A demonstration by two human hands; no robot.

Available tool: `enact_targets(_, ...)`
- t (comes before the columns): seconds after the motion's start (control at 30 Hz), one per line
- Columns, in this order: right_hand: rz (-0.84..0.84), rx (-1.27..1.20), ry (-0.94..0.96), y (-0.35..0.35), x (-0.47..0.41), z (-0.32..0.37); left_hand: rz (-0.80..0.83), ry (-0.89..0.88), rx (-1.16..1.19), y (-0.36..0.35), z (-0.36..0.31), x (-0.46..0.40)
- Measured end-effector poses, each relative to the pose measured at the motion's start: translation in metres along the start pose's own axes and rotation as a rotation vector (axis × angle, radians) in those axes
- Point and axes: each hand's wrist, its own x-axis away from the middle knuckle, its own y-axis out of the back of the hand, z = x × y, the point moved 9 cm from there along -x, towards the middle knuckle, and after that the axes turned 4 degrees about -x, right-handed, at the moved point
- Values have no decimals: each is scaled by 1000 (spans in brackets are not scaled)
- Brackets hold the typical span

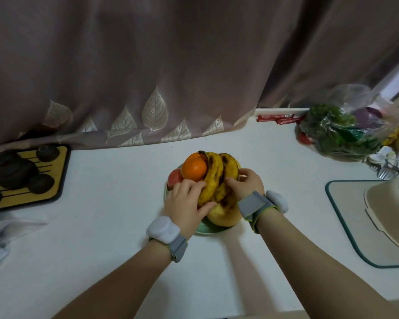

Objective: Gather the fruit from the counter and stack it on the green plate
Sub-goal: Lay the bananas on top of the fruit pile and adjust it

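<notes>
A green plate (205, 228) sits mid-counter, mostly hidden under piled fruit. A bunch of spotted yellow bananas (218, 178) lies on top of the pile. An orange (194, 169) rests against the bananas' left side, and a red fruit (174, 177) peeks out below it. A yellow apple (224, 215) lies at the plate's near edge. My left hand (186, 203) grips the near end of the bananas, thumb under, fingers over. My right hand (247, 183) holds the bananas from the right, fingers curled on them.
A black-and-yellow tea tray (58, 180) with dark teaware stands at the left. A plastic bag of vegetables (346, 130) lies at the back right. A drying mat (346, 217) with a beige colander (392, 215) is at the right. A curtain (171, 77) hangs behind.
</notes>
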Motion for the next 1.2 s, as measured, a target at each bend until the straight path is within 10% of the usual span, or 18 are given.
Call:
enact_targets(0.2,-67,-271,9,38,-14,-5,200,84,-80,-25,1,-3)
enact_targets(0.43,25,-398,95,45,-12,-15,-16,103,149,-8,-17,-5)
enact_targets(0.73,100,-224,166,42,-16,-1,32,48,-138,-27,-28,5)
enact_targets(1.2,135,119,443,-19,8,49,156,174,29,-21,10,-4)
